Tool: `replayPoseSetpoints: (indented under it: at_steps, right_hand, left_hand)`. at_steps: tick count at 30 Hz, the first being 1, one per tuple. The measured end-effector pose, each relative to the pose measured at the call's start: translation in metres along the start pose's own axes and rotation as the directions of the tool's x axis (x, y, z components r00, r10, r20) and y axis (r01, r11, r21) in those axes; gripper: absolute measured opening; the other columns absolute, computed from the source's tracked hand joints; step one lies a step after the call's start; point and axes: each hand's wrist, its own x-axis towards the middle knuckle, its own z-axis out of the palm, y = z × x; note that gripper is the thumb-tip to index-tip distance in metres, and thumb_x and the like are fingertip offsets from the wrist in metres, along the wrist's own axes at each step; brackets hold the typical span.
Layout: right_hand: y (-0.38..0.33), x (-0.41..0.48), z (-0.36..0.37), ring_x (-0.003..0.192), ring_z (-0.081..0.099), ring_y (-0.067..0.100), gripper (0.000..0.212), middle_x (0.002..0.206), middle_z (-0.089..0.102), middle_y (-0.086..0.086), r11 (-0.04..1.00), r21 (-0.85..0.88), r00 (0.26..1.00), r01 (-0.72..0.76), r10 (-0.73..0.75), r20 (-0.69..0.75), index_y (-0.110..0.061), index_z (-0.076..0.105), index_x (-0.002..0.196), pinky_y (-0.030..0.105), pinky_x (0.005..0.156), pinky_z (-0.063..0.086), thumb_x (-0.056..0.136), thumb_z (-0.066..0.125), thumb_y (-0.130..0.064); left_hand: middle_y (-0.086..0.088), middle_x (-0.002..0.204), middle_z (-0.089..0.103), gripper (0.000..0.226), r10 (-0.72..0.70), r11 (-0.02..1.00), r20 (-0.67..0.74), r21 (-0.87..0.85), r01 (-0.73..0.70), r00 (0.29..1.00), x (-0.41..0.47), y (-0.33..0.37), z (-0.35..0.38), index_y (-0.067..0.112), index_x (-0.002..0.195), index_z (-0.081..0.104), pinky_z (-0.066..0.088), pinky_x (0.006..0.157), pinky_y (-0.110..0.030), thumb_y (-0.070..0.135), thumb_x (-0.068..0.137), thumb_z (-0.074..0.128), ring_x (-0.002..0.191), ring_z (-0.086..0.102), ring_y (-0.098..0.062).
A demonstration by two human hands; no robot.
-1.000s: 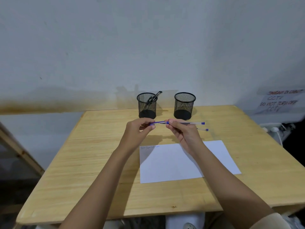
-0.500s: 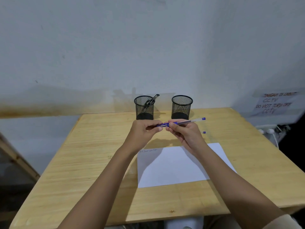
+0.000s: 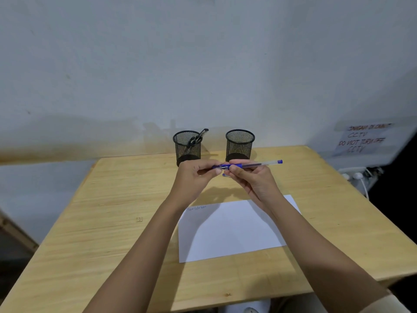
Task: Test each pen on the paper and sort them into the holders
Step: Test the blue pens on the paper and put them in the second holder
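Counts: two black mesh holders at the back of the wooden table [image 3: 117,222], one sheet of paper [image 3: 230,231], one blue pen [image 3: 252,164] in the hands, plus a small blue bit [image 3: 226,175] showing just under the fingers, could be a second pen or a cap, cannot tell.

Left holder [image 3: 187,146] has dark pens in it, count unclear through the mesh; one clip end sticks out over the rim, leaning right. Right holder [image 3: 239,144] looks to hold nothing that shows above the rim.

Hands: both raised over the table, in front of the holders and behind the paper. Left hand [image 3: 195,177] is closed, pinching the pen's blue end. Right hand [image 3: 255,179] is closed around the barrel; the clear barrel runs out to the right, blue plug at the tip, pen roughly level. Left hand partly covers the base of the left holder.

Writing: short blue scribble at the paper's top left corner, too small to read. Paper sign [image 3: 361,140] on the wall at right, partly blurred: "CCTV / DO NOT TURN OFF / CCTV"; top line not legible.

Around: white cable and plug [image 3: 358,177] off the table's right edge. Forearms cross over the paper's near corners.
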Motion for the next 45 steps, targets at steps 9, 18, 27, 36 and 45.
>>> replayPoseSetpoints:
  at_steps: [9,18,27,36,45]
  right_hand:
    - [-0.023,0.014,-0.027,0.076,0.073,0.024,0.015,0.078,0.074,0.014,0.987,-0.161,1.0,-0.009,0.007,-0.011,0.001,0.07,0.086,0.02,0.071,0.057,0.073,0.066,0.009]
    - [-0.036,0.037,-0.038,0.062,0.063,0.008,0.014,0.067,0.069,0.003,0.568,-0.817,0.991,0.098,0.018,0.132,-0.005,0.071,0.083,0.024,0.067,0.053,0.071,0.075,0.001]
    - [-0.053,0.091,-0.067,0.076,0.065,0.023,0.02,0.084,0.062,0.018,0.881,-0.404,0.873,0.246,-0.382,-0.302,-0.013,0.051,0.082,0.025,0.07,0.057,0.082,0.064,0.002]
    - [-0.022,0.152,-0.081,0.082,0.068,0.017,0.01,0.084,0.064,0.002,0.791,-0.602,0.805,0.107,-0.424,-0.415,-0.012,0.057,0.09,0.027,0.082,0.055,0.083,0.064,-0.012]
    - [-0.014,0.166,-0.08,0.089,0.057,0.013,0.021,0.105,0.065,0.01,0.558,-0.83,0.88,-0.002,-0.394,-0.267,-0.005,0.063,0.103,0.02,0.08,0.043,0.084,0.063,-0.014]
  left_hand:
    - [-0.001,0.081,0.072,0.023,-0.115,0.991,-0.025,-0.068,0.113,0.993,0.022,0.004,-0.025,0.009,0.098,0.072,0.049,0.073,-0.015,0.001,0.076,0.072,0.077,0.063,-0.01]
    - [0.001,0.089,0.071,0.025,-0.009,0.996,-0.012,-0.086,0.008,1.0,0.069,0.031,0.016,0.015,0.101,0.07,0.051,0.078,-0.014,0.005,0.078,0.071,0.08,0.065,-0.003]
    - [-0.014,0.121,0.058,0.051,-0.114,0.922,0.07,0.378,0.08,0.991,0.117,-0.02,0.054,0.008,0.124,0.053,0.042,0.102,-0.042,0.044,0.088,0.056,0.112,0.054,-0.019]
    - [-0.001,0.138,0.047,0.092,-0.243,0.927,0.142,0.324,0.187,0.96,0.143,-0.068,0.075,0.019,0.137,0.034,0.038,0.107,-0.044,0.077,0.068,0.055,0.128,0.044,-0.016]
    - [0.003,0.141,0.044,0.085,-0.202,0.956,0.09,0.237,0.176,0.975,0.144,-0.075,0.078,0.018,0.142,0.031,0.037,0.108,-0.036,0.06,0.076,0.063,0.129,0.042,-0.012]
